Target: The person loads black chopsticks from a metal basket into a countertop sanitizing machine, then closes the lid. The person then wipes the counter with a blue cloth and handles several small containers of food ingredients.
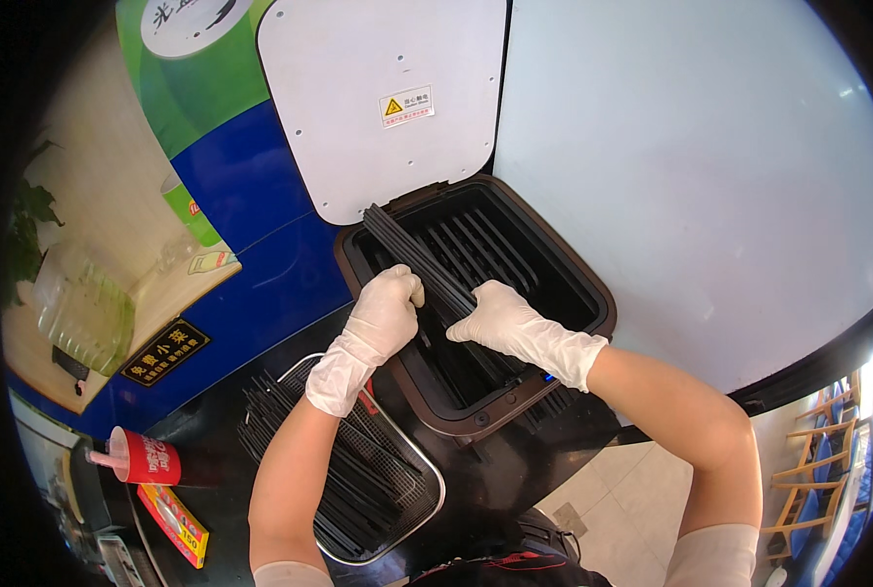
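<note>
Both my hands wear white disposable gloves. My right hand [499, 315] grips a bundle of black chopsticks [414, 253], which lies slantwise over the open dark box [604, 308] with a brown rim. My left hand [392, 304] is just left of the bundle, over the box's left rim, with its fingers curled; whether it holds anything is hidden. The box's white-lined lid [378, 44] stands raised behind. Below left, a wire mesh basket [442, 484] holds many more black chopsticks [356, 491], partly behind my left forearm.
A red cup [154, 458] and a yellow-red packet [176, 524] stand and lie on the black counter [480, 477] at the left. A blue panel [260, 198] rises behind, beside a shelf with a clear plastic container [84, 312]. A large pale panel [686, 183] borders the box's right side.
</note>
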Motion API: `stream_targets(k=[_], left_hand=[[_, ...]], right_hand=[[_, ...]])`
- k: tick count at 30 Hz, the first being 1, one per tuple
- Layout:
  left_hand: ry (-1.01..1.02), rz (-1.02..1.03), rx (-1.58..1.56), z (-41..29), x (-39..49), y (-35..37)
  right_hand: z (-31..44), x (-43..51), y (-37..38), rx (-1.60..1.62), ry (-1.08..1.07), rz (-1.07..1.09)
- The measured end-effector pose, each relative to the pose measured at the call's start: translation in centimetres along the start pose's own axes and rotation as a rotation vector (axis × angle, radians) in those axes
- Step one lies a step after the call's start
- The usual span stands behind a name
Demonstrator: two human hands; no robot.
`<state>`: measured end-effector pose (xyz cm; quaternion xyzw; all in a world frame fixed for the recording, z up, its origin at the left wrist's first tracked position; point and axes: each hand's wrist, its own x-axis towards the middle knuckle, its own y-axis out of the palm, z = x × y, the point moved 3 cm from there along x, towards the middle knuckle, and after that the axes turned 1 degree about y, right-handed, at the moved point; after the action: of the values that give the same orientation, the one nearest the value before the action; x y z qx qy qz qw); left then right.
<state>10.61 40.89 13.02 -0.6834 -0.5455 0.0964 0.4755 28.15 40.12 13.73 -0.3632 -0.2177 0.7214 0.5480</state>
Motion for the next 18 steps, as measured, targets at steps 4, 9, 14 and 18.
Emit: stream_targets(k=[4,9,14,18], left_hand=[[0.078,-0.081,-0.015,0.5,-0.11,0.28],[0.027,-0.049,-0.025,0.06,-0.08,0.23],[-0.031,-0.008,0.016,-0.23,-0.13,-0.12],[-0.011,-0.017,0.006,-0.28,-0.08,-0.11]], right_hand=[[0.26,-0.28,-0.23,0.024,0.047,-0.002],[-0.02,-0.01,-0.3,0.103,0.126,0.163],[-0.37,0.18,0.22,-0.045,0.0,0.018],[0.28,-0.36,-0.36,-0.023,0.034,0.05]])
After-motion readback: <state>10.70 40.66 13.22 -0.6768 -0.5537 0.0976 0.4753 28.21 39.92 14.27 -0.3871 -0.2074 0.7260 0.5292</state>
